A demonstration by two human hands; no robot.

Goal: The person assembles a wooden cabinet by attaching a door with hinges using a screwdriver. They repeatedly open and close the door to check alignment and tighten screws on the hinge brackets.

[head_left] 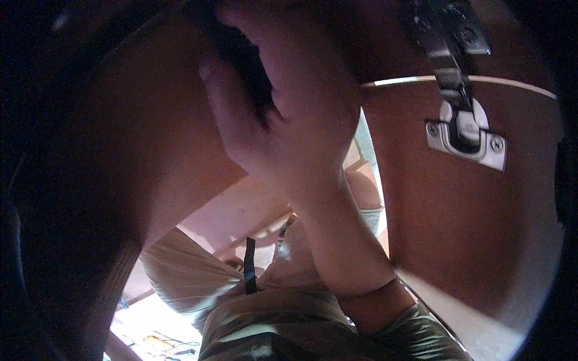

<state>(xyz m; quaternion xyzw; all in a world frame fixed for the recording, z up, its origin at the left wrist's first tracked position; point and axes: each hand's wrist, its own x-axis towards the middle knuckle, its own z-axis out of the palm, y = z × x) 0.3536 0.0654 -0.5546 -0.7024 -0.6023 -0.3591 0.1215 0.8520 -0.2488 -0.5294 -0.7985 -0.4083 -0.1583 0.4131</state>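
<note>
At the upper edge of the door [445, 228], head view: hinge [468, 133] unfolded; right hand [301, 114] to its left, half curled, thumb apart, any hold lost in shadow; left hand unseen; keep fingers clear of the hinge

Right hand [304, 105] raised, left of the metal hinge [453, 81].
In shadow; thumb [232, 114] stands apart from the fingers [244, 18], half lost in dark, grip unreadable. Bare forearm [343, 234] slants up from a rumpled sleeve [415, 334] below the hinge.
</note>
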